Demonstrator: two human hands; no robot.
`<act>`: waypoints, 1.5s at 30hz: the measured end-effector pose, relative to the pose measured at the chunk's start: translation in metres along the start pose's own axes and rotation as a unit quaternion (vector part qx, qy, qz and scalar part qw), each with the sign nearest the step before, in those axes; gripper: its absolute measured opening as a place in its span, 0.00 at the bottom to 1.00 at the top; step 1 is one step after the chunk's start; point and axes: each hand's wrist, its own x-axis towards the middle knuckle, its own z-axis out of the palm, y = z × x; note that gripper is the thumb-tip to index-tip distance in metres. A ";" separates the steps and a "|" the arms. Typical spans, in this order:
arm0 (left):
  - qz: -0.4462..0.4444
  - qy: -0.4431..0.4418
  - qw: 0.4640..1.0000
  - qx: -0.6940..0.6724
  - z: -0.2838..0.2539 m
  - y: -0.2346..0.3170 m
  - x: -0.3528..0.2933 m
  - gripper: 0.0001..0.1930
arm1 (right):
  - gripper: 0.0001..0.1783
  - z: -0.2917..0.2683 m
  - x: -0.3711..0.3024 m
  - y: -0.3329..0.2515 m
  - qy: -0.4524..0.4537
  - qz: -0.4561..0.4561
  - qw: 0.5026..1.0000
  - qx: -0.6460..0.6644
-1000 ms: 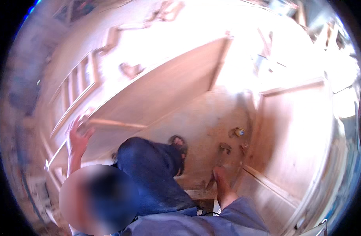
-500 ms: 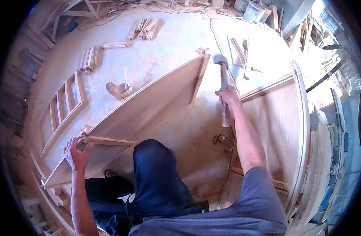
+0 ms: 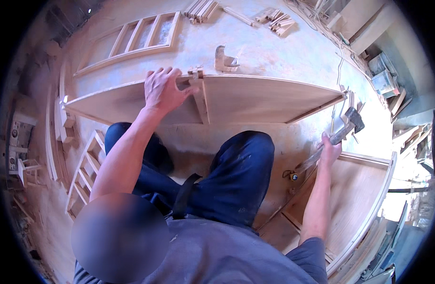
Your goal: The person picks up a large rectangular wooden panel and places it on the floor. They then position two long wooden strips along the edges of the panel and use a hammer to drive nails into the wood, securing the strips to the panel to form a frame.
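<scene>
A long wooden panel with a slightly curved top edge stands on its side across the front of my knees. My left hand grips its top edge, fingers over the far side, thumb stretched toward the middle crosspiece. The crosspiece's end juts above the edge. In my right hand is a hammer, held by its wooden handle. Its dark head points up and away, right of the panel's right end. Below that hand lies a second framed wooden panel.
A small tape measure lies on the floor by my right knee. Beyond the panel are a slatted frame, a curved wooden piece and bundled wood strips. Another slatted frame lies at left. Buckets stand far right.
My view has turned left, so the panel now lies nearly level across it. My left hand has moved beside the crosspiece joint. The right hand still holds the hammer, its head now tilted rightward.
</scene>
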 end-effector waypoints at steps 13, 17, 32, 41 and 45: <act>0.001 0.007 1.000 -0.015 0.000 -0.001 0.001 0.27 | 0.28 0.158 -0.102 -0.269 -0.283 -0.433 0.708 -0.481; 0.005 0.023 0.999 -0.023 -0.004 -0.007 -0.004 0.26 | 0.19 0.167 -0.119 -0.286 -0.318 -0.364 0.758 -0.438; 0.007 0.032 0.999 -0.022 -0.003 -0.013 -0.001 0.26 | 0.19 0.168 -0.121 -0.315 -0.304 -0.366 0.755 -0.451; 0.026 0.015 0.999 -0.039 -0.006 -0.021 -0.005 0.28 | 0.13 0.172 -0.123 -0.322 -0.331 -0.402 0.690 -0.503; 0.058 0.061 0.994 -0.075 -0.017 -0.049 -0.022 0.31 | 0.12 0.165 -0.113 -0.313 -0.317 -0.400 0.695 -0.507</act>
